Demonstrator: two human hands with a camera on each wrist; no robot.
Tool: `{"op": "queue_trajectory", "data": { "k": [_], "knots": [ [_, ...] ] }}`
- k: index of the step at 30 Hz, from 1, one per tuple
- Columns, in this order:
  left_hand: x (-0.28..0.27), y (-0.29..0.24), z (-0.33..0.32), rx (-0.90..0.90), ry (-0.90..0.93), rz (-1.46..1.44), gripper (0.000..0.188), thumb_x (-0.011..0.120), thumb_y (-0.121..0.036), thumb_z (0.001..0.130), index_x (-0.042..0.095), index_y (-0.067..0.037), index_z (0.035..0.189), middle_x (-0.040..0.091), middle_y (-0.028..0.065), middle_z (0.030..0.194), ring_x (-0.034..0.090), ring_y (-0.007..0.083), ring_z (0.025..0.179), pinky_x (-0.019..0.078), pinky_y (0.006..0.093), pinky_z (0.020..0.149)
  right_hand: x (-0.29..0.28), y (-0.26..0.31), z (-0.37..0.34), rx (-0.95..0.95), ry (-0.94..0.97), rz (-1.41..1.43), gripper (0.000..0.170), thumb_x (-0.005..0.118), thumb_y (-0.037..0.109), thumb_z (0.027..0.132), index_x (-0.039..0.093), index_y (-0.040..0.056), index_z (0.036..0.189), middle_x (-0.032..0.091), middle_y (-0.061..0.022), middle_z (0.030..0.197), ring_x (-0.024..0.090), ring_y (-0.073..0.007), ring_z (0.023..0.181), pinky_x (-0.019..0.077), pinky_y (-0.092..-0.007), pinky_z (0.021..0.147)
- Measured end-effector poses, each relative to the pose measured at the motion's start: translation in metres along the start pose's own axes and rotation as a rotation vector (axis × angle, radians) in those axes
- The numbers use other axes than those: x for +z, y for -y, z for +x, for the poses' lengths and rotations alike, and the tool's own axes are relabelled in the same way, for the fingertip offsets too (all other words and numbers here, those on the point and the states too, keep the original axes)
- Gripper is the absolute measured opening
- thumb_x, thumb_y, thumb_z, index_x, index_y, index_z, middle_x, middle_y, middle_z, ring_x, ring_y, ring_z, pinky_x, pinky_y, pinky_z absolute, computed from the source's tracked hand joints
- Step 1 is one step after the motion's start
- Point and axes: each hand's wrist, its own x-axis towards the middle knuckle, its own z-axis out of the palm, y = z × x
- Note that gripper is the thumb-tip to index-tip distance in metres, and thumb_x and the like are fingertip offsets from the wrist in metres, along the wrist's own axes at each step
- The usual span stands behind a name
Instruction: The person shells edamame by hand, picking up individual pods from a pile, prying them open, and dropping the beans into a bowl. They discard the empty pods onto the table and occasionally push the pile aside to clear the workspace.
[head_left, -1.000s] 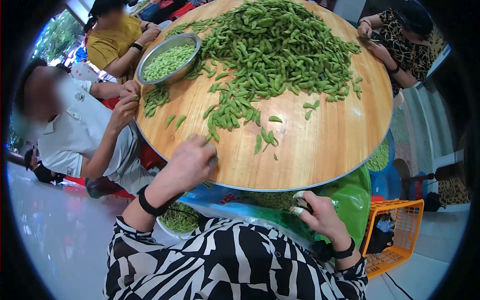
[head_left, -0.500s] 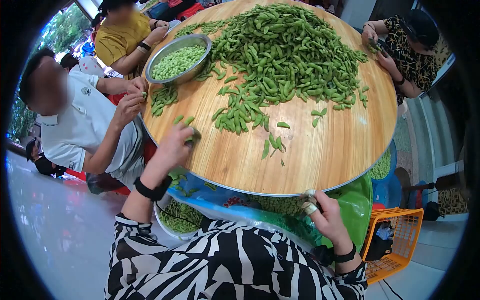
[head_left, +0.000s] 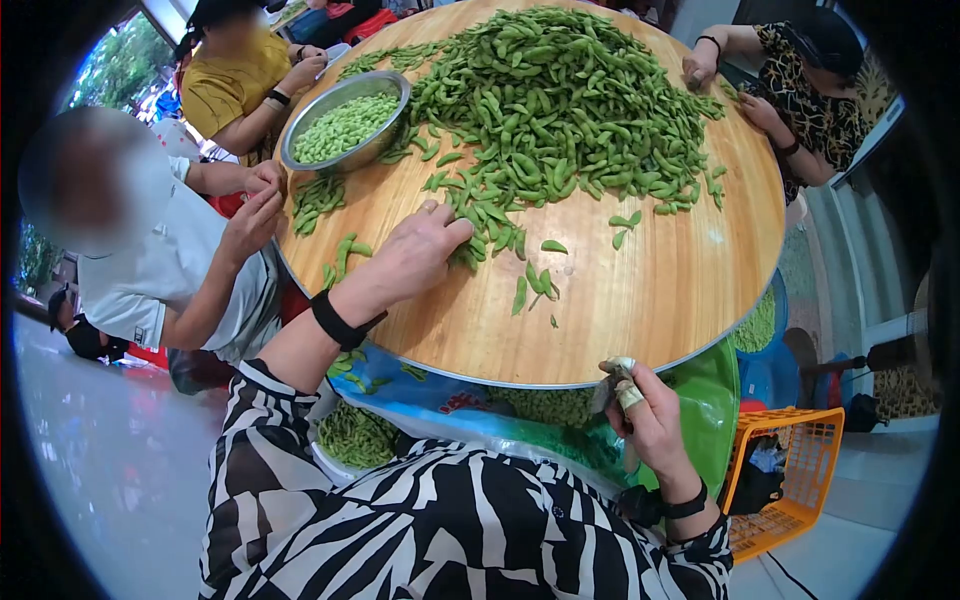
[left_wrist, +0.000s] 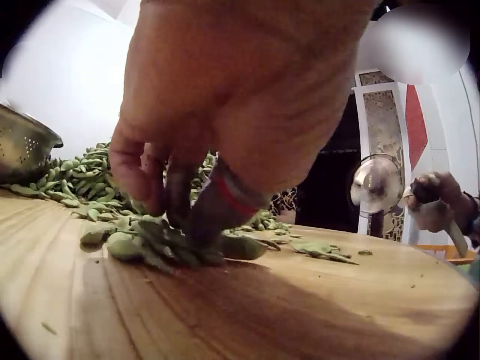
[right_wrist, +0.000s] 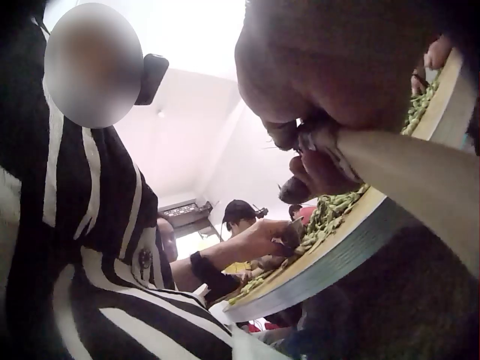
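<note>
My left hand reaches over the round wooden table to the near edge of the heap of green soybean pods. In the left wrist view its fingers are bent down around a few pods, and the thumb wears a grey cover with a red band. By the table's near rim my right hand grips a pale-handled tool, whose working end is mostly hidden by the fingers. White wrapping covers parts of the right thumb and finger.
A metal colander of shelled beans stands at the table's left. Stray pods lie on the wood. Below are a white bucket of pods, a green plastic sheet and an orange crate. Other people sit around the table.
My left hand went left to the table edge, near some loose pods, then moved right and forward to the heap. The right hand stays by the near rim, slightly turned.
</note>
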Motion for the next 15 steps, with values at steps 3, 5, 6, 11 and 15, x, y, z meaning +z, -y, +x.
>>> {"op": "queue_trajectory", "data": {
  "k": [3,5,6,11,15],
  "knots": [
    [0.002,-0.006,-0.003,-0.028,0.025,-0.051,0.023,0.061,0.003,0.066,0.054,-0.001,0.088,0.054,0.0154,0.088,0.053,0.0363,0.089,0.0457,0.0441,0.075,0.002,0.001,0.004,0.008,0.007,0.034,0.034,0.039,0.011,0.094,0.052,-0.0022,0.123,0.050,-0.0008,0.068,0.044,-0.0062,0.054,0.0356,-0.0212,0.049],
    [0.004,-0.008,-0.003,-0.027,0.016,-0.055,0.021,0.061,0.002,0.069,0.053,-0.002,0.088,0.053,0.0149,0.089,0.052,0.0362,0.088,0.0451,0.0450,0.075,0.004,0.004,0.008,-0.015,0.015,0.035,0.035,0.039,0.011,0.095,0.051,-0.0021,0.124,0.050,-0.0005,0.067,0.043,-0.0061,0.053,0.0355,-0.0209,0.049],
    [0.005,-0.010,-0.002,-0.065,0.029,-0.124,0.020,0.061,0.002,0.068,0.055,-0.001,0.088,0.055,0.0166,0.088,0.054,0.0371,0.088,0.0455,0.0450,0.075,0.004,0.007,0.008,-0.001,0.029,0.040,0.036,0.039,0.011,0.095,0.050,-0.0018,0.126,0.050,-0.0002,0.067,0.043,-0.0061,0.053,0.0356,-0.0208,0.049],
    [-0.004,-0.047,0.010,-0.149,-0.041,-0.362,0.014,0.062,-0.002,0.078,0.059,-0.001,0.092,0.060,0.0126,0.085,0.060,0.0283,0.082,0.0476,0.0385,0.070,0.009,0.011,0.015,0.018,0.030,0.113,0.040,0.037,0.010,0.095,0.045,-0.0008,0.133,0.048,-0.0005,0.065,0.042,-0.0061,0.052,0.0352,-0.0205,0.048],
    [-0.005,-0.095,0.013,-0.367,0.182,-1.319,0.019,0.060,-0.007,0.089,0.060,-0.004,0.108,0.061,0.0008,0.087,0.057,0.0091,0.072,0.0447,0.0231,0.062,0.010,0.015,0.024,0.003,-0.004,0.311,0.043,0.034,0.009,0.096,0.039,0.0008,0.138,0.050,-0.0023,0.065,0.041,-0.0065,0.050,0.0336,-0.0200,0.046]
  ]
}}
